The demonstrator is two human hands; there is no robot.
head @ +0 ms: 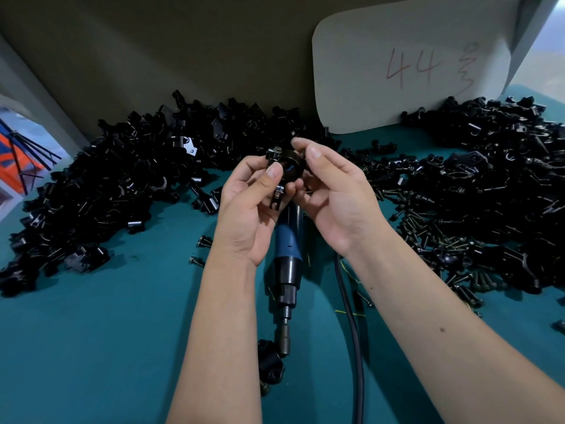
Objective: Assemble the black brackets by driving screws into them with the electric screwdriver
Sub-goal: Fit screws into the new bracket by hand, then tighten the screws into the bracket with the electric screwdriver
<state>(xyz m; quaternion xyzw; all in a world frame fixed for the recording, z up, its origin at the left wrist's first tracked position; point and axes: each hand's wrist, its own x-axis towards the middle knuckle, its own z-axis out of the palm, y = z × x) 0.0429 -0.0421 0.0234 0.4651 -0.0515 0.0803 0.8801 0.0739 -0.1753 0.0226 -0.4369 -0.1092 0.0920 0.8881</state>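
Observation:
Both hands hold one black bracket (287, 166) up above the green table (122, 332). My left hand (250, 206) pinches its left side between thumb and fingers. My right hand (333, 197) grips its right side, thumb on top. The blue and black electric screwdriver (287, 258) lies flat on the table under my hands, its bit pointing toward me. A black bracket part (270, 365) sits on the table right beside the bit's tip. Its black cable (354, 332) runs down beside my right forearm.
A big heap of black brackets (107, 185) fills the left and back. Another heap (489, 166) covers the right, with loose screws (434, 237) in front of it. Two stray screws (201, 249) lie left of my left wrist. A card marked 44 (409, 68) leans against the back wall.

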